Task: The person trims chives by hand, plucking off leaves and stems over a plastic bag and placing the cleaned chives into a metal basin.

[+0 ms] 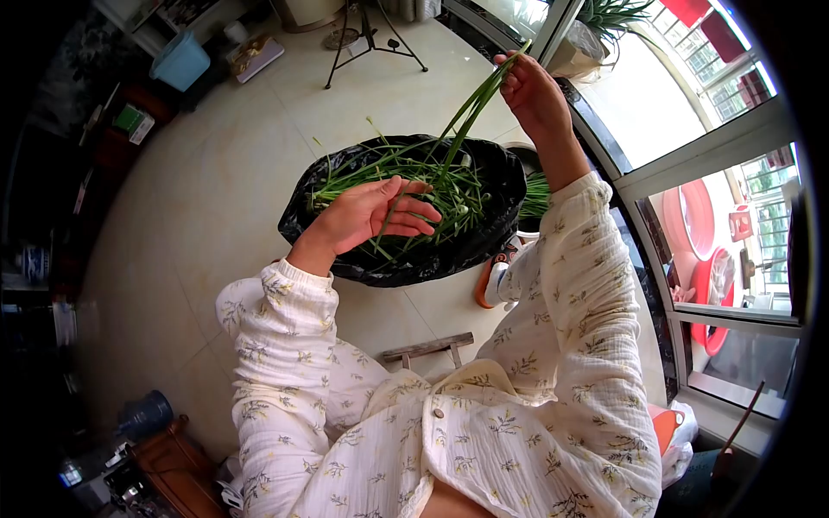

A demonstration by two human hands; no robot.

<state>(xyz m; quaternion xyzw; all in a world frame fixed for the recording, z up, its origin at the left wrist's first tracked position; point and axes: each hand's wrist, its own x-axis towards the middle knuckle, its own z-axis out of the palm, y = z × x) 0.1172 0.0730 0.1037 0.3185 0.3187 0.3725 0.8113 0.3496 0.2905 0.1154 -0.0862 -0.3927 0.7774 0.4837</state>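
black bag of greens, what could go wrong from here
The long green stalks in the right hand could snag the loose greens below and drag some out. The black bag looks thin and crumpled, so its rim might fold and spill greens onto the floor.

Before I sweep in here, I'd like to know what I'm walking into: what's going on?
A person's right hand holds up a few long green stalks. The left hand is partly open above a black plastic bag on the floor. Loose greens lie heaped in the bag, and more greens show beside it, on the right.
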